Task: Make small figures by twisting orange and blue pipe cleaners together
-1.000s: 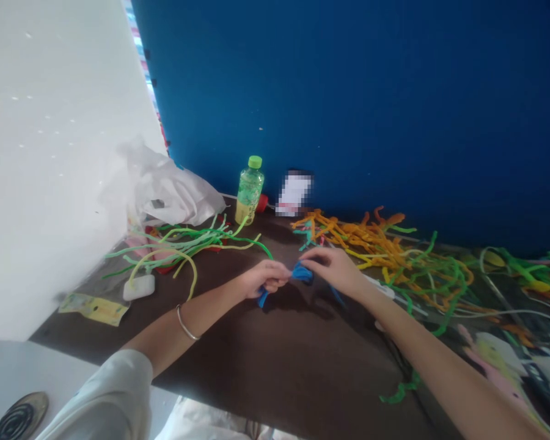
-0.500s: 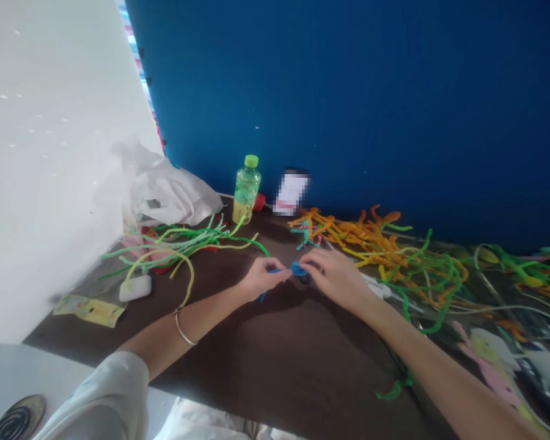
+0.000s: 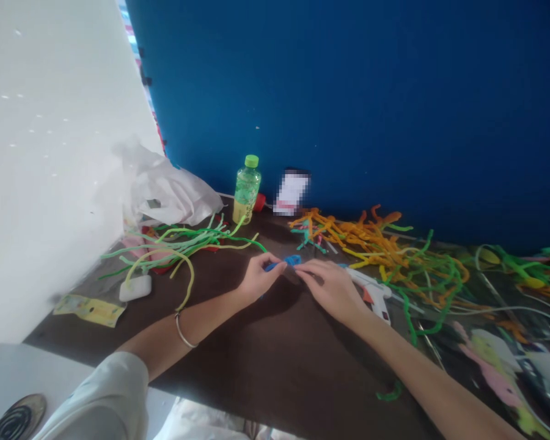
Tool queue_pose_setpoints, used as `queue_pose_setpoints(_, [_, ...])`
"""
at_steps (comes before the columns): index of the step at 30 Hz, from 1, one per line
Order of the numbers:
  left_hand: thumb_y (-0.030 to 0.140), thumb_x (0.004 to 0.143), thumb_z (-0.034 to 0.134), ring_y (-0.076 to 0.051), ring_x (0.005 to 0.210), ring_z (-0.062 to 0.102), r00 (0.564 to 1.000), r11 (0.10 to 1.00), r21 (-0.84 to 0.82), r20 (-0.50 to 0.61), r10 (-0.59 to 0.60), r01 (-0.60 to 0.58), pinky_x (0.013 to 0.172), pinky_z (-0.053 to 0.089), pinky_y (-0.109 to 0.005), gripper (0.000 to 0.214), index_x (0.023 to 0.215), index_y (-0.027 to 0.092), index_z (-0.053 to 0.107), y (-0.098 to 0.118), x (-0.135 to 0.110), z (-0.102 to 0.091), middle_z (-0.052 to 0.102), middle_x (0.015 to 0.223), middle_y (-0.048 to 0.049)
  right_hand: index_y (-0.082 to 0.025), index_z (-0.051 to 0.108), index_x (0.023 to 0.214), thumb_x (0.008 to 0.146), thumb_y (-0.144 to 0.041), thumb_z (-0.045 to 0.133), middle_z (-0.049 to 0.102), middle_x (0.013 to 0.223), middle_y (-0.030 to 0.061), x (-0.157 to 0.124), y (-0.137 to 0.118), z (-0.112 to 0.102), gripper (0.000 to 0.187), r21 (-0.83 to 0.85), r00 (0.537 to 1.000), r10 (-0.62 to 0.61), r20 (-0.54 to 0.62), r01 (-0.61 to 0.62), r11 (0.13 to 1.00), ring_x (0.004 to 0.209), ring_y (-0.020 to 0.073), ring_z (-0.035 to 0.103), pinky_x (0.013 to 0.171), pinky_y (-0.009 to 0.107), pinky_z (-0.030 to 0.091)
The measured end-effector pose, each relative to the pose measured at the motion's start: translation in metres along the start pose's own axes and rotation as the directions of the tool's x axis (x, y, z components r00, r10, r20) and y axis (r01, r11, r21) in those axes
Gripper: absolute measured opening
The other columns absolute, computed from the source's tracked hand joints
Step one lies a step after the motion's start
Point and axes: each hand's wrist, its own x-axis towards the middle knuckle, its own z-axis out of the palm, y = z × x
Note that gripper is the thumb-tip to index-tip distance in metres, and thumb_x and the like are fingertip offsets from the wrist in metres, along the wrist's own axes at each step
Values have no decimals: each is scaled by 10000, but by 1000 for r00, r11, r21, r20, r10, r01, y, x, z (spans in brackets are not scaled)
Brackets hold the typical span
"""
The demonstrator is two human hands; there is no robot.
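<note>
Pipe cleaner (image 3: 288, 261), blue, fuzzy and curled into a small loop, sat just above the dark brown table (image 3: 275, 360) in the head view, pinched between left hand (image 3: 256, 278) and right hand (image 3: 330, 287), fingertips nearly meeting.

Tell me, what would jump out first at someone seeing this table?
The left hand pinches a small blue pipe cleaner at mid-table, the right hand reaching to its other end. Beyond the right hand sprawls a tangle of orange pipe cleaners; green pipe cleaners fan out at left, near a green-capped bottle by the deep blue wall.
</note>
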Motion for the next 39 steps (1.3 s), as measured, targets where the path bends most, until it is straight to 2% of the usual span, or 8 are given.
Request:
queue_pose_setpoints(4, [429, 639, 648, -21, 398, 350, 992, 974, -191, 13, -124, 125, 394, 233, -179, 323, 666, 133, 522, 2, 0, 1, 482, 531, 45, -199, 670, 884, 832, -216, 449, 689, 869, 49, -3, -1, 7, 228, 116, 998, 54, -27, -50, 992, 786, 182, 632, 708, 314, 482])
queue_pose_setpoints(8, [437, 575, 705, -6, 377, 319, 980, 907, -370, 55, -193, 199, 379, 201, -171, 381, 684, 129, 510, 1, 3, 1, 471, 516, 57, -201, 663, 947, 834, -210, 439, 684, 863, 47, -6, 1, 15, 252, 208, 998, 61, -18, -55, 976, 774, 170, 637, 680, 284, 503])
queue_pose_setpoints(14, [354, 568, 737, 15, 395, 270, 931, 769, -525, 215, -294, 364, 363, 153, -144, 340, 683, 113, 527, 1, 5, -4, 458, 547, 49, -205, 663, 959, 832, -205, 448, 686, 874, 44, -5, 3, 19, 250, 233, 996, 75, -41, -63, 970, 784, 167, 638, 725, 293, 503])
queue_pose_setpoints(18, [259, 632, 706, 24, 408, 246, 878, 642, -601, 363, -312, 476, 344, 140, -109, 252, 671, 101, 514, 3, 8, -8, 445, 582, 39, -203, 664, 949, 835, -208, 451, 684, 874, 40, -4, 4, 19, 241, 226, 996, 67, -52, -53, 973, 785, 165, 636, 711, 285, 501])
queue_pose_setpoints(23, [161, 756, 572, 25, 392, 238, 785, 475, -625, 499, -367, 619, 322, 155, -76, 132, 674, 105, 485, 7, 9, -12, 403, 587, 38, -215, 654, 963, 843, -207, 445, 677, 914, 39, -5, 8, 21, 241, 201, 997, 35, -64, -22, 979, 825, 166, 631, 740, 289, 493])
queue_pose_setpoints(28, [145, 830, 441, 23, 371, 230, 706, 329, -625, 617, -349, 708, 308, 164, -64, 145, 711, 83, 495, 9, 8, -14, 334, 556, 46, -206, 659, 873, 832, -232, 478, 682, 867, 37, -5, 11, 19, 188, 172, 995, 47, -85, -31, 985, 797, 170, 633, 731, 287, 487])
queue_pose_setpoints(35, [113, 823, 410, 20, 362, 247, 665, 311, -589, 690, -286, 746, 321, 197, -66, 144, 715, 74, 497, 7, 6, -18, 346, 547, 39, -200, 641, 769, 808, -223, 494, 681, 815, 29, 0, 8, 13, 154, 213, 998, 47, -49, -35, 976, 746, 168, 632, 691, 268, 481])
queue_pose_setpoints(39, [100, 783, 448, 23, 354, 209, 614, 351, -520, 747, -256, 779, 325, 175, -66, 107, 690, 79, 494, 7, 5, -20, 335, 528, 48, -208, 647, 793, 811, -233, 492, 679, 807, 20, 4, 7, 4, 158, 231, 996, 38, 78, -55, 971, 714, 158, 622, 663, 257, 474])
